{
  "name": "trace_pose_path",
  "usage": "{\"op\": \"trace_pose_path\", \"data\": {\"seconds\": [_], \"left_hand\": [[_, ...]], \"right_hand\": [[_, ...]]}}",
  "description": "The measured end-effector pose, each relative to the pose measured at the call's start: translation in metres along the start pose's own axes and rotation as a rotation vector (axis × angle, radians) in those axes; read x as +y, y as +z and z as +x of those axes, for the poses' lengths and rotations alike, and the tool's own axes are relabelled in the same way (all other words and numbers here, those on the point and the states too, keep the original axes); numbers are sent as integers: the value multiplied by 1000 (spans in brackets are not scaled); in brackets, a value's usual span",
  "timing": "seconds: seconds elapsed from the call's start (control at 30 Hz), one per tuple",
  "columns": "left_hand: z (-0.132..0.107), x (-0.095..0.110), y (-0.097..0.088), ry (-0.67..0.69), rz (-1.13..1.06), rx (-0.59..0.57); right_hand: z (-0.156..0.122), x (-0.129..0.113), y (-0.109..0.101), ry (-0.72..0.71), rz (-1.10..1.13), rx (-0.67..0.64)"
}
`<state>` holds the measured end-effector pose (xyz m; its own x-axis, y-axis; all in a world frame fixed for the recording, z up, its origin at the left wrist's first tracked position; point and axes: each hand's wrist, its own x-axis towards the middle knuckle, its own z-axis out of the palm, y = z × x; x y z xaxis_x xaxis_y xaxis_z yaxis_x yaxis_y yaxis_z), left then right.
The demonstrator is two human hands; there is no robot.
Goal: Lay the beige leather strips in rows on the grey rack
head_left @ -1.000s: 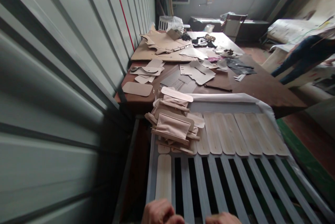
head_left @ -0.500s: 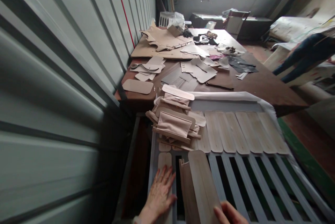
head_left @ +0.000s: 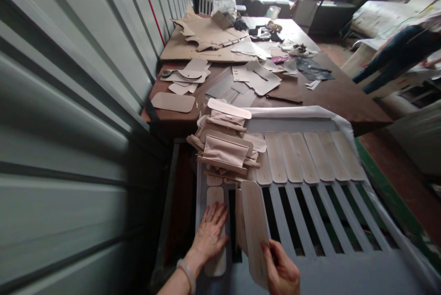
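My left hand (head_left: 211,231) lies flat, fingers spread, on a long beige panel with rounded ends (head_left: 215,196) at the left side of the grey slatted rack (head_left: 327,276). In my right hand (head_left: 281,265), fingers closed on its edge, is a folded beige piece (head_left: 254,226) with a long round-ended panel facing me. It is tilted over the slots, to the right of my left hand. Beyond my hands sits a stack of similar folded pieces (head_left: 227,152). To its right, several flat round-ended panels (head_left: 310,157) lie in a row.
Behind the rack stands a brown table (head_left: 213,79) with cardboard (head_left: 206,33), pale cut pieces (head_left: 258,76) and scissors (head_left: 181,74). A ribbed metal wall (head_left: 86,79) runs close on the left. At the far right, a person (head_left: 392,56) bends over another work surface.
The folded piece in my right hand has turned more upright and shifted slightly left. My left hand stays flat on the panel. The view has tilted downward.
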<state>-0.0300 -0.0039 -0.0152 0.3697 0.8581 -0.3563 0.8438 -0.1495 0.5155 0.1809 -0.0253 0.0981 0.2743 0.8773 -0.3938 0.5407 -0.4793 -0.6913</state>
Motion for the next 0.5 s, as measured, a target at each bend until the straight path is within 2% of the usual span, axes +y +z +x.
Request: {"op": "trace_pose_path", "data": {"seconds": [0.27, 0.4, 0.5], "left_hand": [[-2, 0, -4, 21, 6, 14], [-2, 0, -3, 26, 8, 24], [-3, -2, 0, 36, 19, 44]], "right_hand": [[-7, 34, 26, -18, -37, -57], [-7, 53, 29, 77, 42, -61], [6, 72, 32, 117, 118, -66]]}}
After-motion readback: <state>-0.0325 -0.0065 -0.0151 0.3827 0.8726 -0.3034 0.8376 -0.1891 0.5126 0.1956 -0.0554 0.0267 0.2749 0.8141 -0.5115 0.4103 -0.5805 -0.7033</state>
